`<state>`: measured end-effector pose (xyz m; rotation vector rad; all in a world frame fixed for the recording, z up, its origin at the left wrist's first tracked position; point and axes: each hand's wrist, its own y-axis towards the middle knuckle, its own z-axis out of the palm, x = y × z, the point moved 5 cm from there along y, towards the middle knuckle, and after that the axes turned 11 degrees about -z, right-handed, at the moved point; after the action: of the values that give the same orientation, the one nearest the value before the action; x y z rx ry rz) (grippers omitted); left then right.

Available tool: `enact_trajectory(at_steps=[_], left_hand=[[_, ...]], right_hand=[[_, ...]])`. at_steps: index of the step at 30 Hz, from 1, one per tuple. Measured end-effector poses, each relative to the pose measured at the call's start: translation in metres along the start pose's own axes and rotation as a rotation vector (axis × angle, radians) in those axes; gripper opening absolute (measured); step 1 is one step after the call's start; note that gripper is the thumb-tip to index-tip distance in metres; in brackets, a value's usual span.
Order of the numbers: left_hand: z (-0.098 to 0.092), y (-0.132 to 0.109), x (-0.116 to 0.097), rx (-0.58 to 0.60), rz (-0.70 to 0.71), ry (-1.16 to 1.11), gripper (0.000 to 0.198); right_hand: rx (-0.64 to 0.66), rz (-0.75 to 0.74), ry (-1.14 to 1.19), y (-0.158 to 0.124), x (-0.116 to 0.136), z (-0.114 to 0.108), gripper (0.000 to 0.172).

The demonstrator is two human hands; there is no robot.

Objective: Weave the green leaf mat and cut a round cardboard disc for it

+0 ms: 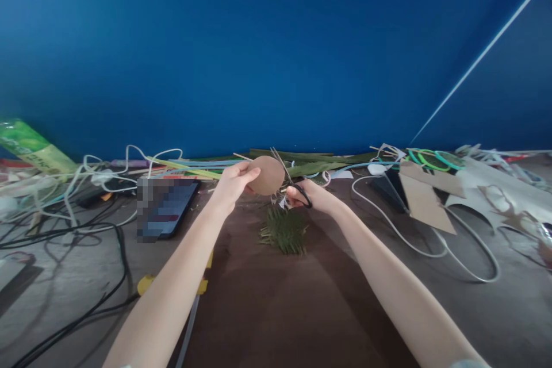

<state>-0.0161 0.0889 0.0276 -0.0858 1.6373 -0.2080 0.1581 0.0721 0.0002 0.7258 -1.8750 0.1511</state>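
Observation:
Between the thumb and fingers of my left hand [233,184] is a round brown cardboard disc [268,176], raised above the table. My right hand [315,195] grips a pair of scissors [302,191] by the dark handles. Their metal blades point up and to the left, at the disc's right edge; whether they touch the card I cannot tell. Below both hands, a bundle of short green leaf strips [284,231] lies on the brown board [276,305].
A blue wall [276,52] rises behind the table. Long green leaves [323,162] lie along its foot. To the left are a tablet-like device [176,213], black cables [123,253] and a yellow-handled tool [146,284]. Cardboard scraps [425,201] and a white cable [470,276] lie right.

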Motion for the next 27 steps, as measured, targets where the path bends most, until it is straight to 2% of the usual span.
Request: enact_trajectory(at_steps=[5,11,24,27], left_hand=[[-0.0014,0.0000,-0.0011,-0.019,0.007,0.001,0.031],[0.0013,0.0002,-0.0002,-0.002,0.030,0.029,0.032],[-0.0005,0.0019,0.0010,-0.004,0.022,0.013,0.036],[-0.0016,0.0010,0.0002,0.000,0.008,0.002,0.034]], right_hand=[[0.068,-0.034,-0.009,0.0009,0.0016,0.0020,0.067],[0.007,-0.004,0.020,0.0012,-0.0012,0.0023,0.067],[-0.063,0.028,-0.163,-0.0008,-0.0028,-0.0046,0.054],[-0.089,0.053,-0.116,-0.0003,-0.0069,-0.0063,0.053]])
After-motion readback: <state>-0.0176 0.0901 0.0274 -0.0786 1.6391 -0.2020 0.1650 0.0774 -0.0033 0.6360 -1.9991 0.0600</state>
